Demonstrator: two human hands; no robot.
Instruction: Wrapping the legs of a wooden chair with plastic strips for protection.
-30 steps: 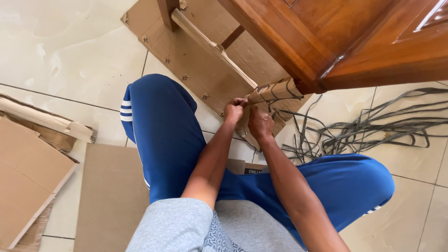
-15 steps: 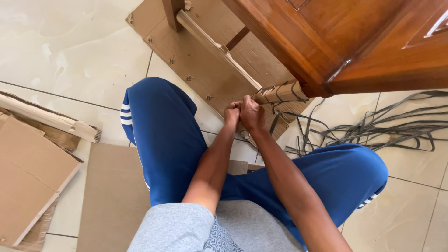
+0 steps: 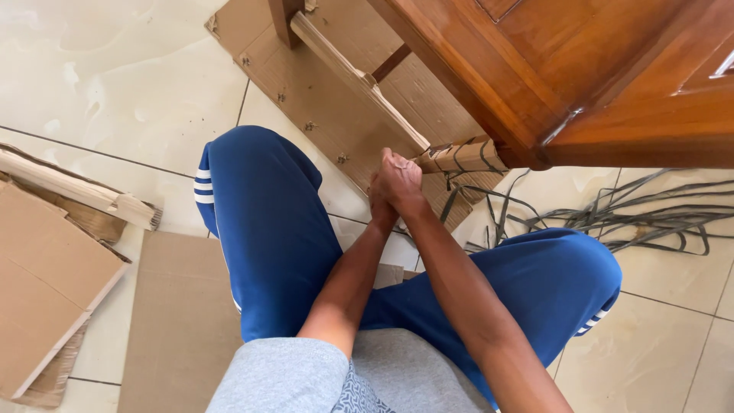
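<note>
Two hands meet at the centre of the scene, pressed together against the end of one cardboard-wrapped furniture leg (image 3: 459,155). The right hand (image 3: 399,182) lies on top, fingers curled, its back to the camera; the left hand (image 3: 379,200) is mostly hidden beneath it, so whether it pinches anything cannot be told. Dark straps cross the wrap. The leg juts from one brown wooden cabinet (image 3: 581,69) at the far right. One tangle of grey strapping (image 3: 642,214) lies on the tiled floor (image 3: 122,84) to the right. Cardboard sheets (image 3: 46,283) lie at the near left.
</note>
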